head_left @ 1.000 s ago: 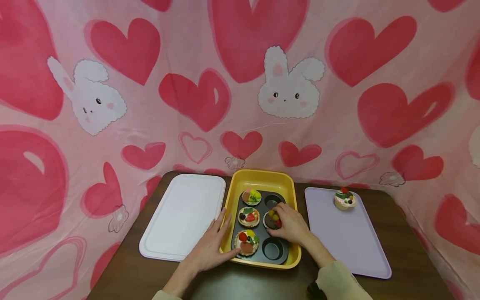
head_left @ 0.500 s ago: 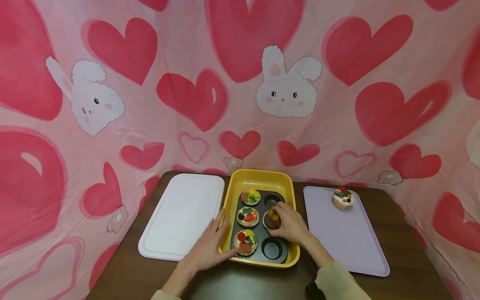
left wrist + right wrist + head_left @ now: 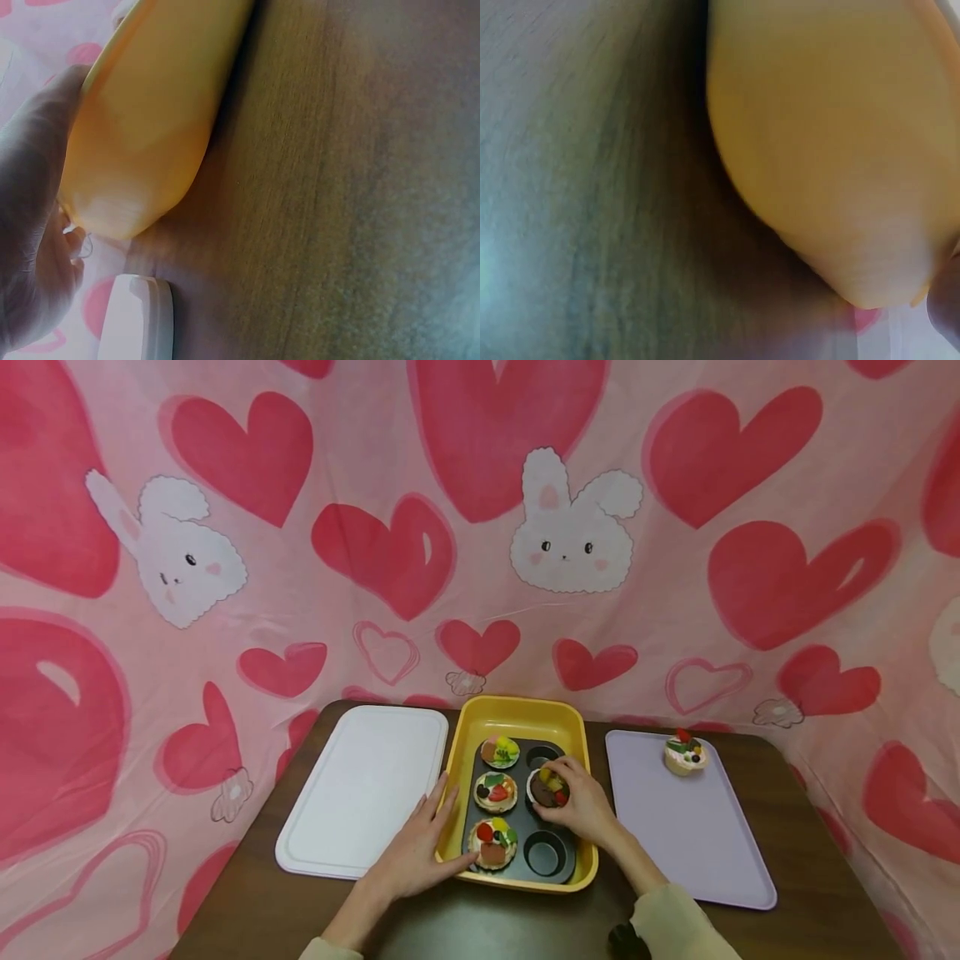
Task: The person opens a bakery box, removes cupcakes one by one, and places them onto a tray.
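Chocolate cake (image 3: 543, 791) is a bit right of and below the middle of the frame, at the middle hole on the right side of a black baking pan (image 3: 521, 860). The right hand (image 3: 583, 806) holds it with thumb and fingers, and yellow and red bits sit on its top. The left hand (image 3: 411, 847) is spread wide at the left edge of a yellow tub (image 3: 525, 707), its thumb close to the lowest fruit tart (image 3: 492, 853). Above that tart are a strawberry tart (image 3: 496, 792) and a small kiwi tart (image 3: 500, 751), all on the pan's left side. A purple tray (image 3: 693, 843) lies at the lower right, with a cupcake (image 3: 685, 757) near its top. A white board (image 3: 367, 793) lies at the lower left, on the brown table (image 3: 817, 860)
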The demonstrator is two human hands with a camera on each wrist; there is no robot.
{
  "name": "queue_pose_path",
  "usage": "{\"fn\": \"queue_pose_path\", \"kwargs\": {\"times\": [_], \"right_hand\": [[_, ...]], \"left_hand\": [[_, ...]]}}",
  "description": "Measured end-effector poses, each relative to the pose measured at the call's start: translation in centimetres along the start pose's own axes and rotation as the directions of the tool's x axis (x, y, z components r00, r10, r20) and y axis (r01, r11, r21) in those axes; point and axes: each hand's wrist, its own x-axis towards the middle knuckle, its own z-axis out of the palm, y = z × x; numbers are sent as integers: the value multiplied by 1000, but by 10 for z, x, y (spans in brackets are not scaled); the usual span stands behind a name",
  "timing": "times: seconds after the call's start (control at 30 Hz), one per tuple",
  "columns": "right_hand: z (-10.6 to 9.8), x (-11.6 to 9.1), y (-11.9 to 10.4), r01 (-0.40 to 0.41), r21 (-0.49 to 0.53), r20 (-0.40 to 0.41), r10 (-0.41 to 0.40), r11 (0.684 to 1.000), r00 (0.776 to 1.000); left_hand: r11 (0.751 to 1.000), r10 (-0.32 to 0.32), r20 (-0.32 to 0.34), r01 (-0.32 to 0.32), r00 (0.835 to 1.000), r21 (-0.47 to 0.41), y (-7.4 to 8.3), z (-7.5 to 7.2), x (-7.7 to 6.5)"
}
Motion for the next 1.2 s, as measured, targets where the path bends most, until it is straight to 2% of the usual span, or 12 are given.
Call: {"fn": "queue_pose_path", "kwargs": {"times": [0.2,0.37,0.5,0.67,0.9,1.0,1.2], "right_hand": [[-11,4,-1,-16,161,46,9,987,999],[-23,6,0,6,222,82,-24,975,996],[-30,6,1,15,284,79,-39,959,996],[-35,6,3,-3,377,81,-30,926,996],[-37,2,4,-94,522,113,40,848,993],[-38,1,5,-107,564,115,50,819,992],[-41,-3,7,-143,574,103,103,806,989]], "left_hand": [[1000,4,1,-4,1000,-11,-1,0,0],[1000,-4,7,4,1000,-17,-1,0,-1],[1000,-5,9,5,1000,-14,-1,0,0],[1000,-4,7,4,1000,-9,0,0,0],[1000,-12,12,12,1000,-17,1,-1,-1],[1000,-14,12,14,1000,-21,0,-1,0],[1000,-11,9,11,1000,-17,-1,0,1]]}}
